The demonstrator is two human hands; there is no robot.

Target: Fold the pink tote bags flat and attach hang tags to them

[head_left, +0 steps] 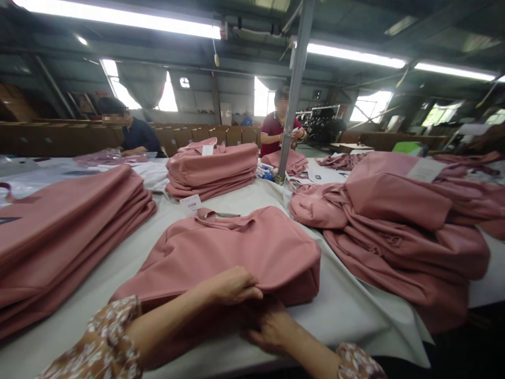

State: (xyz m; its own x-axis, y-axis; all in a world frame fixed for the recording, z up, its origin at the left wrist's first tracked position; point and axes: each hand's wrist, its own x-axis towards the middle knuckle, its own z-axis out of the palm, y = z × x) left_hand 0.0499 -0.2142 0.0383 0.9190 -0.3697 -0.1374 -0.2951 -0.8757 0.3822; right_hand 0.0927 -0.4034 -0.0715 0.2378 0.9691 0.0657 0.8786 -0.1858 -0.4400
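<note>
A pink bag lies on the pale-covered table in front of me, its handle at the far edge and a white paper tag sticking out behind it. My left hand is closed on the bag's near edge, fingers curled over the fabric. Just below and to the right, my right hand reaches under that same edge. Its fingertips are in shadow beneath the bag, so their grip is hidden.
Stacked pink bags lie at left and behind; a looser pile is at right. A metal post rises beyond the table's middle. Two people work across the table, one in dark blue, one in red.
</note>
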